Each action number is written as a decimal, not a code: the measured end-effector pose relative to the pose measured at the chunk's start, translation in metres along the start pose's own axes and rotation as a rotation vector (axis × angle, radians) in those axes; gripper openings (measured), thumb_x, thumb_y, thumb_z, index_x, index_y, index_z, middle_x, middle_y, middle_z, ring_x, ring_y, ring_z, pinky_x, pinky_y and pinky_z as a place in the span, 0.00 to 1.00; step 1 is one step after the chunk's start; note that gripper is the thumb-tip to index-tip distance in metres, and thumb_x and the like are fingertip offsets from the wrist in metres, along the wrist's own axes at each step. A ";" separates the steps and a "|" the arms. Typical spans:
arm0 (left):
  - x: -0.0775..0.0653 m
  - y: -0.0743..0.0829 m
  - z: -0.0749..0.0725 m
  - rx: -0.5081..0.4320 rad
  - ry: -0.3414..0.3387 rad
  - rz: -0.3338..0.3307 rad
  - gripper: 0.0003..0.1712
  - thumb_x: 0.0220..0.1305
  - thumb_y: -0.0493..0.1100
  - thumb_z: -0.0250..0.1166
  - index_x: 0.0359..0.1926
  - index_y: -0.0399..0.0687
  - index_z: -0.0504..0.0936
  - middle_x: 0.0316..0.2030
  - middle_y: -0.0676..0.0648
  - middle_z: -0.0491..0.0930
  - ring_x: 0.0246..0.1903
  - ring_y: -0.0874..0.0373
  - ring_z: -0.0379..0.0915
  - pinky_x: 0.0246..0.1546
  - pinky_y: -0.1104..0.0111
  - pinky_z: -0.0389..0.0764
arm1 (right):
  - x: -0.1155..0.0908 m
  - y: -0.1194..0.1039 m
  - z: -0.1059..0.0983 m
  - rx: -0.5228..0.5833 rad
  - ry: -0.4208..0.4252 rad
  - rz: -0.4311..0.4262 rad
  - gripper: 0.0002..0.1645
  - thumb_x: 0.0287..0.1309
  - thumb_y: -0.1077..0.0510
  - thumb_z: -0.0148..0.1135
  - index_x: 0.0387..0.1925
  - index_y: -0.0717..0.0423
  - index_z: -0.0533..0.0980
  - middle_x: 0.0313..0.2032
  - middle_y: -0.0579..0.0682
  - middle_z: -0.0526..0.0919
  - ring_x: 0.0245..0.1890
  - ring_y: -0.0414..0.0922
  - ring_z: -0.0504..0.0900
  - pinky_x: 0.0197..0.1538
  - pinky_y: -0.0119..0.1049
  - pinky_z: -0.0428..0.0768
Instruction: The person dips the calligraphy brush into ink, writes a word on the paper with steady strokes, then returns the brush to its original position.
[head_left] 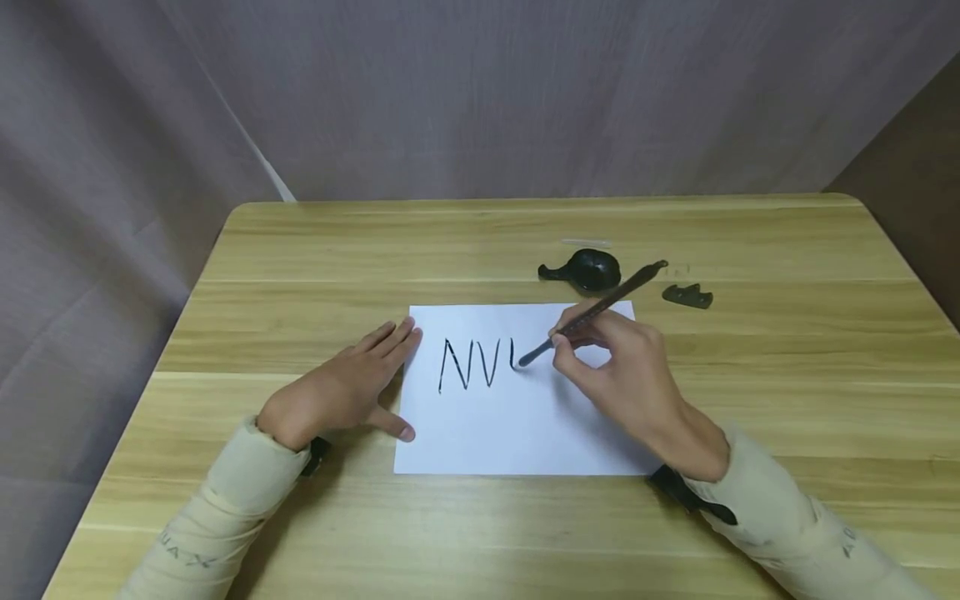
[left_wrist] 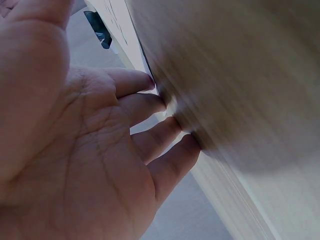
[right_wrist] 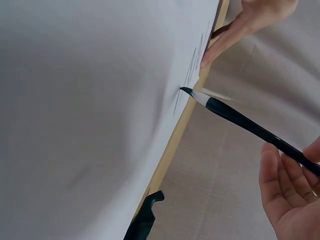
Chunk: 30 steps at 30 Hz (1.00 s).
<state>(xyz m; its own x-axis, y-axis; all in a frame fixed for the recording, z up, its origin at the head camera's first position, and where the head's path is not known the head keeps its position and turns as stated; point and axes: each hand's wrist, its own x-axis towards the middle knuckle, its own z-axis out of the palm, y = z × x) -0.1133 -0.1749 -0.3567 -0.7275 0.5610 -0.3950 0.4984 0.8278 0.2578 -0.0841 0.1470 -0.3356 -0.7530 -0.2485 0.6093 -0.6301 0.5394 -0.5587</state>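
A white sheet of paper lies on the wooden table, with black strokes that read like "N", "V" and a short curved stroke. My right hand pinches the dark handle of a writing brush between thumb and fingers. The brush slants down to the left, its tip right at the short stroke. In the right wrist view, the brush tip is black and the bristles above it are pale. My left hand rests at the paper's left edge, fingers extended and thumb spread.
Beyond the paper stands a glossy black ink dish with a handle pointing left. A thin clear stick lies behind it. To its right is a dark, notched brush rest. Grey curtains hang behind the table's far edge.
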 end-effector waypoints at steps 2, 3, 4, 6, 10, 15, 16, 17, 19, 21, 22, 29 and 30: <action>0.000 0.000 0.000 0.000 0.000 0.000 0.77 0.42 0.72 0.72 0.79 0.45 0.37 0.79 0.44 0.32 0.77 0.42 0.29 0.74 0.47 0.47 | -0.002 -0.005 -0.001 0.010 -0.019 0.012 0.10 0.50 0.72 0.66 0.35 0.59 0.81 0.33 0.45 0.87 0.32 0.39 0.86 0.40 0.24 0.82; 0.000 0.000 0.000 0.000 0.000 0.000 0.77 0.42 0.72 0.72 0.79 0.45 0.37 0.79 0.44 0.32 0.77 0.42 0.29 0.74 0.47 0.48 | -0.004 -0.008 -0.001 0.015 -0.027 0.013 0.10 0.50 0.71 0.66 0.35 0.59 0.81 0.33 0.45 0.87 0.32 0.39 0.86 0.39 0.24 0.82; 0.000 0.000 -0.001 -0.001 0.000 -0.001 0.77 0.42 0.72 0.72 0.79 0.45 0.37 0.79 0.44 0.32 0.77 0.42 0.29 0.74 0.46 0.48 | -0.004 -0.010 -0.001 0.025 -0.038 0.016 0.10 0.51 0.71 0.65 0.35 0.59 0.81 0.34 0.45 0.86 0.32 0.38 0.86 0.40 0.25 0.82; -0.001 0.000 -0.001 -0.006 -0.001 -0.002 0.77 0.42 0.72 0.72 0.79 0.45 0.37 0.79 0.44 0.32 0.77 0.42 0.29 0.74 0.45 0.48 | -0.006 -0.013 -0.002 0.036 -0.060 0.021 0.09 0.51 0.71 0.64 0.35 0.58 0.81 0.34 0.45 0.86 0.33 0.38 0.85 0.39 0.25 0.82; -0.001 0.000 -0.001 -0.008 -0.002 -0.003 0.77 0.42 0.72 0.73 0.79 0.44 0.37 0.79 0.44 0.32 0.77 0.42 0.29 0.73 0.45 0.48 | -0.008 -0.017 -0.002 0.026 -0.079 0.012 0.08 0.52 0.70 0.64 0.35 0.58 0.81 0.34 0.45 0.86 0.33 0.37 0.85 0.39 0.25 0.82; 0.000 0.000 -0.001 -0.014 -0.005 -0.006 0.77 0.42 0.71 0.73 0.79 0.45 0.37 0.79 0.44 0.32 0.77 0.42 0.28 0.73 0.45 0.48 | -0.004 -0.018 -0.007 0.029 -0.031 -0.014 0.09 0.52 0.70 0.65 0.36 0.60 0.80 0.34 0.46 0.86 0.34 0.38 0.85 0.41 0.25 0.82; 0.000 0.000 -0.001 -0.016 -0.005 -0.007 0.77 0.42 0.71 0.73 0.79 0.45 0.37 0.79 0.44 0.32 0.77 0.42 0.28 0.73 0.45 0.48 | -0.003 -0.017 -0.009 0.031 -0.015 -0.019 0.09 0.51 0.70 0.65 0.36 0.61 0.80 0.34 0.47 0.86 0.34 0.38 0.85 0.41 0.25 0.82; 0.000 0.000 -0.001 -0.017 -0.006 -0.009 0.77 0.42 0.71 0.73 0.79 0.45 0.37 0.79 0.44 0.32 0.77 0.42 0.28 0.73 0.44 0.48 | -0.001 -0.017 -0.010 0.030 0.001 -0.022 0.09 0.51 0.71 0.65 0.36 0.61 0.80 0.34 0.47 0.86 0.34 0.39 0.85 0.42 0.25 0.82; 0.000 0.001 -0.001 -0.015 -0.008 -0.012 0.77 0.42 0.71 0.73 0.79 0.45 0.37 0.79 0.45 0.32 0.77 0.42 0.28 0.73 0.44 0.48 | 0.001 -0.015 -0.013 0.032 0.027 -0.025 0.09 0.51 0.72 0.65 0.37 0.62 0.80 0.35 0.48 0.86 0.34 0.40 0.85 0.42 0.25 0.82; 0.000 0.001 -0.001 -0.018 -0.009 -0.015 0.77 0.42 0.71 0.73 0.79 0.46 0.37 0.79 0.45 0.32 0.77 0.43 0.28 0.73 0.43 0.49 | 0.004 -0.012 -0.015 0.025 0.055 -0.026 0.10 0.50 0.73 0.65 0.37 0.63 0.80 0.35 0.49 0.86 0.34 0.41 0.86 0.42 0.25 0.82; 0.000 0.001 -0.001 -0.018 -0.008 -0.014 0.77 0.42 0.71 0.73 0.79 0.45 0.37 0.79 0.45 0.32 0.77 0.42 0.29 0.73 0.44 0.49 | 0.005 -0.011 -0.015 0.018 0.062 -0.020 0.10 0.50 0.72 0.65 0.37 0.63 0.80 0.35 0.49 0.86 0.34 0.41 0.86 0.42 0.25 0.82; 0.000 0.000 0.000 -0.016 -0.005 -0.011 0.76 0.42 0.71 0.73 0.79 0.45 0.38 0.79 0.44 0.33 0.77 0.42 0.29 0.73 0.45 0.49 | 0.005 0.001 -0.014 0.009 0.102 -0.014 0.10 0.51 0.73 0.66 0.38 0.66 0.80 0.35 0.52 0.87 0.34 0.43 0.87 0.43 0.24 0.82; 0.000 0.000 0.000 -0.018 -0.004 -0.011 0.76 0.42 0.71 0.73 0.79 0.45 0.38 0.79 0.44 0.33 0.77 0.42 0.29 0.73 0.45 0.49 | 0.005 0.003 -0.014 0.010 0.107 -0.013 0.10 0.51 0.74 0.66 0.38 0.66 0.80 0.35 0.52 0.87 0.35 0.42 0.87 0.43 0.24 0.82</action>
<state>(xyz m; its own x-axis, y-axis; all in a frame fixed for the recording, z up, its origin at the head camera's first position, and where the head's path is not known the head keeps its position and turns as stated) -0.1127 -0.1748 -0.3568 -0.7309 0.5519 -0.4015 0.4821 0.8339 0.2688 -0.0869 0.1583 -0.3266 -0.7209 -0.1679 0.6725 -0.6417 0.5283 -0.5560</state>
